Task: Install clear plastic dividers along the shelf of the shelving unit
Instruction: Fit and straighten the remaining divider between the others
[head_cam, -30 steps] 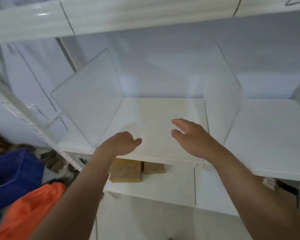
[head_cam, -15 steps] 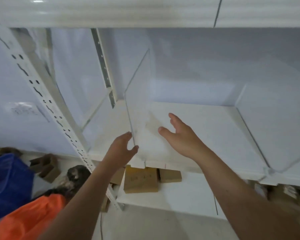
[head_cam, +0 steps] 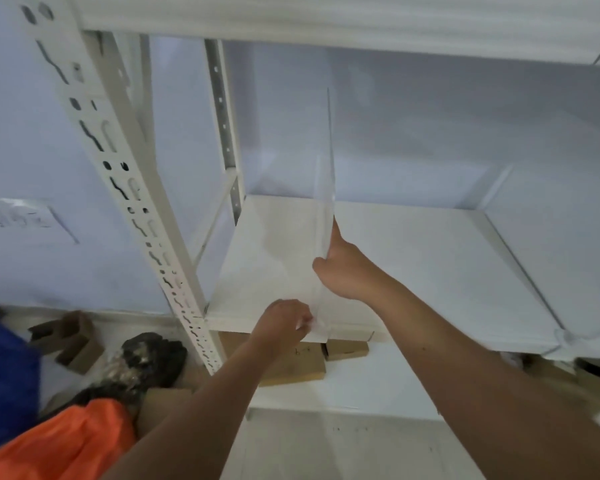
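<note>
Divider point(head_cam: 324, 202) stood upright on shelf point(head_cam: 413, 265), near left end. My left hand point(head_cam: 284, 323) pinched its front foot at shelf lip; right hand point(head_cam: 343, 268) lay open against panel. Risk I judged: uneven push could tilt panel, foot slipping off lip.

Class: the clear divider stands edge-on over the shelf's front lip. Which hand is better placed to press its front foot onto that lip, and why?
The left hand. It already pinches the clear divider at its foot by the shelf front lip. The right hand sits higher, bracing the panel's side, so it likely suits steadying.
</note>
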`<state>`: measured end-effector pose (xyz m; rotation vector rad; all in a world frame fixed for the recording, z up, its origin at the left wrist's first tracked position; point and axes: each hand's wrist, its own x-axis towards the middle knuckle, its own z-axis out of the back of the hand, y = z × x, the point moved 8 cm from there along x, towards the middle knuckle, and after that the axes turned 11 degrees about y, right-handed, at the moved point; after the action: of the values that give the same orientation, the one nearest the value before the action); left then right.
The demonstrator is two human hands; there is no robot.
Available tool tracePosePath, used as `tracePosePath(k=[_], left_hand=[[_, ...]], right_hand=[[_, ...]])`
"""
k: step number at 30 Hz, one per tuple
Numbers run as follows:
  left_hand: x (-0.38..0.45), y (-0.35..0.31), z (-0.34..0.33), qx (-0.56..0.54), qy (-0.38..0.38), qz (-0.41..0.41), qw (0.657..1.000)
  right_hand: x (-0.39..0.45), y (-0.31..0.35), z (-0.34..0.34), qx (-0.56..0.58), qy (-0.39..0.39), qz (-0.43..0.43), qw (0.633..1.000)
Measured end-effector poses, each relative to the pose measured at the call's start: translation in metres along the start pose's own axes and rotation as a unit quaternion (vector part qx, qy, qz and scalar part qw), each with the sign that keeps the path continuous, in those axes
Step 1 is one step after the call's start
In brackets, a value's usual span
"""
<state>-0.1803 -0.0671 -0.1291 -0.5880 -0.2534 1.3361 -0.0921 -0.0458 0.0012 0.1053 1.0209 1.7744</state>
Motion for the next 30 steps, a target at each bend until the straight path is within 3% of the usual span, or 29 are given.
tracePosePath(k=[9,15,30], left_hand=[[0.006,-0.003,-0.013,0.013,0.000,0.023,1.000],[0.006,-0.008,-0.015,0.028,-0.016,0.024,0.999],[0.039,-0.064,-0.051,0.029,0.026,-0.017,0.999]], right_hand=[[0.005,-0.026,0.002,0.120,-0.004,-0.048,0.992],[0.000,-0.032,0.005,0.112,-0.007,-0.035,0.993],[-0.026,-0.087,0.052,0.143,-0.032,-0.042,0.988]])
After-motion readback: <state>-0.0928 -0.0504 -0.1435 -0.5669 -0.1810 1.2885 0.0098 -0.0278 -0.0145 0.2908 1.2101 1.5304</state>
